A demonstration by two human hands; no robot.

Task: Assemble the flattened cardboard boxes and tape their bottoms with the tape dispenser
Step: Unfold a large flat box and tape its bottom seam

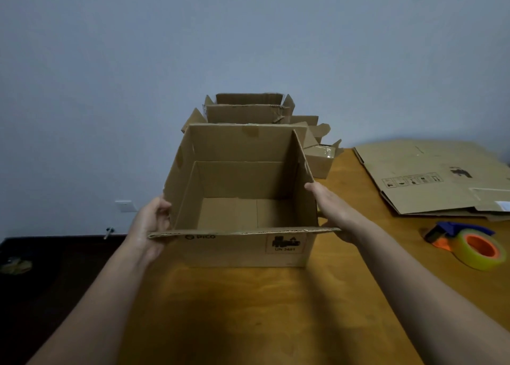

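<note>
The open box [242,250] stands on the surface [248,309], left grip [150,221] curled round its left wall, right grip [331,207] against its right wall, clasp impossible to tell, tape dispenser [469,243] to its right.

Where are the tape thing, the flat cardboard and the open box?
tape dispenser [461,243]: head view, on its yellow tape roll.
flattened cardboard [430,163]: head view, on its bare top face.
open box [237,251]: head view, on its printed near wall.
</note>
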